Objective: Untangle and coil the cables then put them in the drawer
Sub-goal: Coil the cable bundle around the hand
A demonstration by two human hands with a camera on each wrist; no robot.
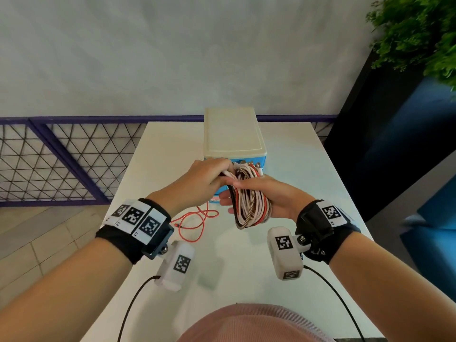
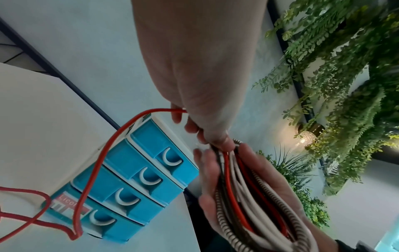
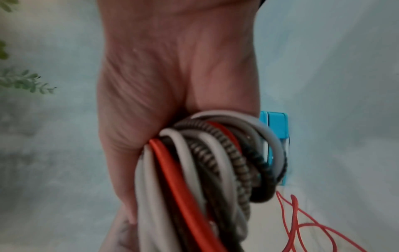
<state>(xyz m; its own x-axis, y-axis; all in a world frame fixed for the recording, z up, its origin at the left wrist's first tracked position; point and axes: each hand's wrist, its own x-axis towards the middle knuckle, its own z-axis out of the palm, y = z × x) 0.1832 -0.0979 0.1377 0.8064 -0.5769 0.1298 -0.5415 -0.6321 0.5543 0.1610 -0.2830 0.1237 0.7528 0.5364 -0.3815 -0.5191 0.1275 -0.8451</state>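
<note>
A coil of white, red, dark and striped braided cables (image 1: 249, 206) hangs round my right hand (image 1: 266, 197), its thumb laid across the loops; the same coil (image 3: 194, 170) fills the right wrist view and shows in the left wrist view (image 2: 254, 196). My left hand (image 1: 204, 177) pinches cable strands at the coil's top. A red cable (image 2: 97, 162) runs from my left fingers down to loose loops (image 1: 197, 220) on the white table (image 1: 160, 169). The blue drawer unit (image 2: 134, 179) with a cream top (image 1: 233, 132) stands just behind my hands, all drawers closed.
A purple wire fence (image 1: 61, 159) runs behind the table on the left. A dark pillar with green plants (image 1: 419, 33) stands at the right. Blue seating (image 1: 431, 218) sits beside the table's right edge.
</note>
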